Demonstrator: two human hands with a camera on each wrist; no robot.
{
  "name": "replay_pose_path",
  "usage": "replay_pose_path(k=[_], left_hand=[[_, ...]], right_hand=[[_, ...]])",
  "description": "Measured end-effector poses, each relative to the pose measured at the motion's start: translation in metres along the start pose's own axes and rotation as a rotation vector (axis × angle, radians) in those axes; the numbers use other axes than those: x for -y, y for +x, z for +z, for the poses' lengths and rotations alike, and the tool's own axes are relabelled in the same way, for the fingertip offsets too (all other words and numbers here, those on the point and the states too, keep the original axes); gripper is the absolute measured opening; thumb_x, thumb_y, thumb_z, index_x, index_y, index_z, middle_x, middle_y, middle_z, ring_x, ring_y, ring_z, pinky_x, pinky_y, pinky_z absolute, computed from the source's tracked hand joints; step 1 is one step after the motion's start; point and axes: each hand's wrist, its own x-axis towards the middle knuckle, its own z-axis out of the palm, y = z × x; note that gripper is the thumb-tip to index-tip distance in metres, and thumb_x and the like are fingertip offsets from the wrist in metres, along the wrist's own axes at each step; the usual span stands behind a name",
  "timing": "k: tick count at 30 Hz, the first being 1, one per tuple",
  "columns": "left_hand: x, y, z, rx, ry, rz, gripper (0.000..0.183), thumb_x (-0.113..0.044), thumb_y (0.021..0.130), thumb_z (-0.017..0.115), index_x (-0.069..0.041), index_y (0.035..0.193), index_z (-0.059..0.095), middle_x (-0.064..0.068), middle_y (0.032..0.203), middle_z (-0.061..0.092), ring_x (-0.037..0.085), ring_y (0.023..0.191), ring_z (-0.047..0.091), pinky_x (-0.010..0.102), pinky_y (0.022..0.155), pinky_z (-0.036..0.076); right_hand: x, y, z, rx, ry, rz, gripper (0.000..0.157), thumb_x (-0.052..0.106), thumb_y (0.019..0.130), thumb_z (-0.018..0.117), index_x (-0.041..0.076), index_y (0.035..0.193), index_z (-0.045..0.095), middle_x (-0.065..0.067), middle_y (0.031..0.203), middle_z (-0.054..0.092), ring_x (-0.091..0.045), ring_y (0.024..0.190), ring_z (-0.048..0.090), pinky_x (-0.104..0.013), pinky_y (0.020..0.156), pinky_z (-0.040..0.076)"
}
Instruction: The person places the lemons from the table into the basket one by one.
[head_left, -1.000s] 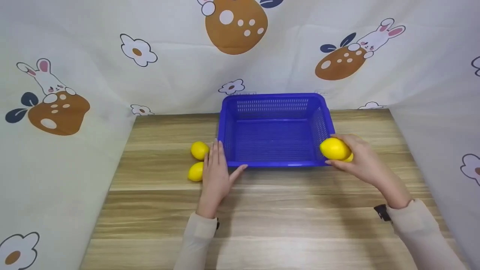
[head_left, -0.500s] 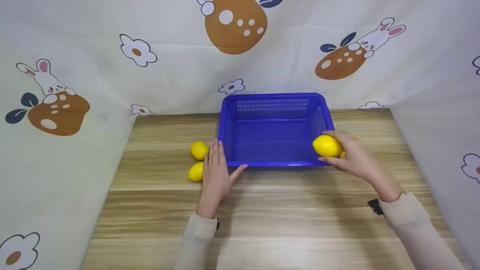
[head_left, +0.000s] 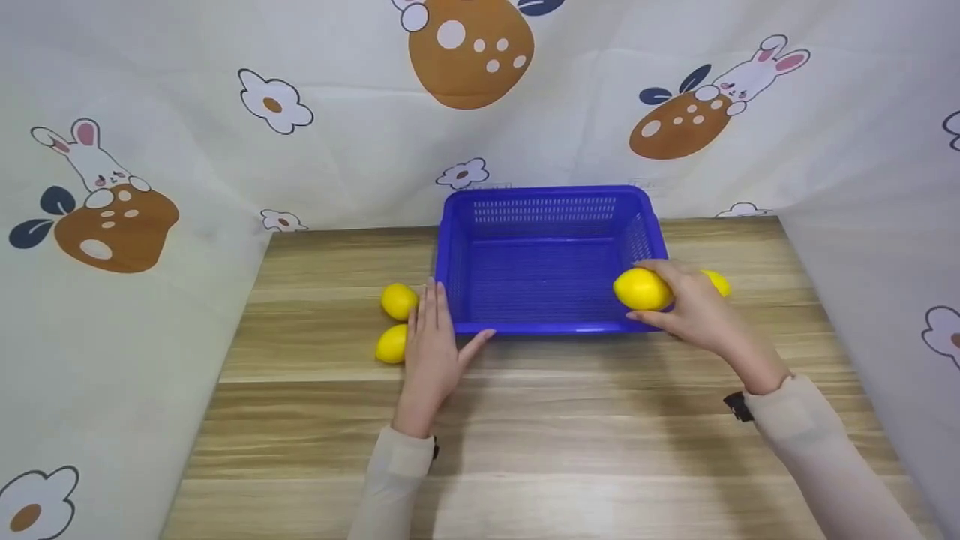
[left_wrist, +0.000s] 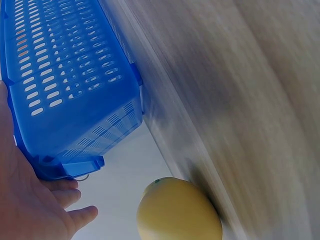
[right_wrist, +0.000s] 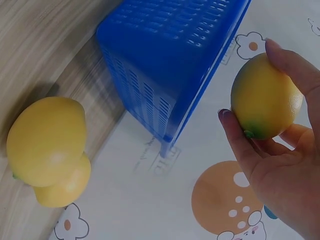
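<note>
Held a yellow lemon in the right hand, with thumb and fingers curled round its sides; seemed to hang over the right front corner of the blue basket, apart from its edge in the right wrist view, though too hard to tell how high; rested the left hand along the basket's left side, with fingers straight and thumb spread, gripping nothing; had a far lemon and a near lemon just beside that hand, plus two spare lemons overlapping in view on the wooden table, right of the basket; called, by judgement, for a light, even pinch, knuckles carried clear of the edge, and a slow, level wrist; called also for just enough left-hand pressure to steady the basket without tipping it or nudging nearby fruit.
</note>
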Motion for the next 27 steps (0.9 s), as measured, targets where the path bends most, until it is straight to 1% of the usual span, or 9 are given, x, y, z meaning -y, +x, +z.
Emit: replay_pose_path(k=[5, 8, 13, 17, 23, 27], left_hand=[[0.000, 0.000, 0.000, -0.007, 0.015, 0.005, 0.110, -0.069, 0.098, 0.058, 0.009, 0.164, 0.018, 0.026, 0.174, 0.016, 0.039, 0.161, 0.020, 0.056, 0.132, 0.018], [0.000, 0.000, 0.001, -0.014, 0.029, 0.009, 0.110, -0.069, 0.098, 0.058, 0.009, 0.164, 0.019, 0.027, 0.173, 0.019, 0.040, 0.160, 0.023, 0.056, 0.131, 0.019], [0.001, 0.000, 0.001, -0.009, 0.026, 0.007, 0.110, -0.069, 0.098, 0.059, 0.009, 0.165, 0.018, 0.027, 0.173, 0.016, 0.039, 0.161, 0.021, 0.056, 0.132, 0.018], [0.001, 0.001, 0.001, -0.001, 0.025, 0.003, 0.110, -0.069, 0.098, 0.058, 0.009, 0.165, 0.018, 0.026, 0.174, 0.015, 0.039, 0.161, 0.020, 0.056, 0.132, 0.018], [0.001, 0.001, 0.001, -0.006, 0.031, 0.004, 0.110, -0.069, 0.098, 0.057, 0.009, 0.164, 0.018, 0.027, 0.173, 0.017, 0.041, 0.160, 0.023, 0.056, 0.131, 0.019], [0.001, 0.000, 0.002, -0.008, 0.023, 0.004, 0.110, -0.069, 0.098, 0.058, 0.009, 0.165, 0.018, 0.027, 0.173, 0.018, 0.040, 0.161, 0.021, 0.056, 0.132, 0.019]], right_hand=[[0.000, 0.003, 0.003, 0.016, 0.015, 0.002, 0.070, 0.015, 0.087, 0.088, -0.008, 0.144, 0.054, -0.032, 0.142, 0.060, -0.050, 0.124, 0.061, -0.066, 0.104, 0.051], [0.000, 0.006, 0.005, 0.031, 0.019, 0.021, 0.071, 0.016, 0.088, 0.088, -0.007, 0.146, 0.053, -0.032, 0.143, 0.059, -0.050, 0.125, 0.061, -0.065, 0.106, 0.051], [0.001, 0.010, 0.007, 0.051, 0.019, 0.049, 0.072, 0.017, 0.089, 0.087, -0.006, 0.147, 0.052, -0.031, 0.142, 0.059, -0.048, 0.123, 0.061, -0.064, 0.106, 0.051], [0.002, 0.013, 0.010, 0.045, -0.008, 0.045, 0.072, 0.019, 0.089, 0.087, -0.005, 0.147, 0.052, -0.032, 0.141, 0.059, -0.047, 0.119, 0.062, -0.064, 0.105, 0.052], [0.004, 0.017, 0.017, 0.027, -0.052, 0.030, 0.071, 0.022, 0.089, 0.087, -0.005, 0.146, 0.053, -0.031, 0.140, 0.059, -0.048, 0.118, 0.061, -0.065, 0.106, 0.051], [0.005, 0.018, 0.021, 0.019, -0.068, 0.020, 0.070, 0.023, 0.090, 0.087, -0.005, 0.145, 0.054, -0.031, 0.139, 0.060, -0.047, 0.118, 0.062, -0.065, 0.106, 0.051]])
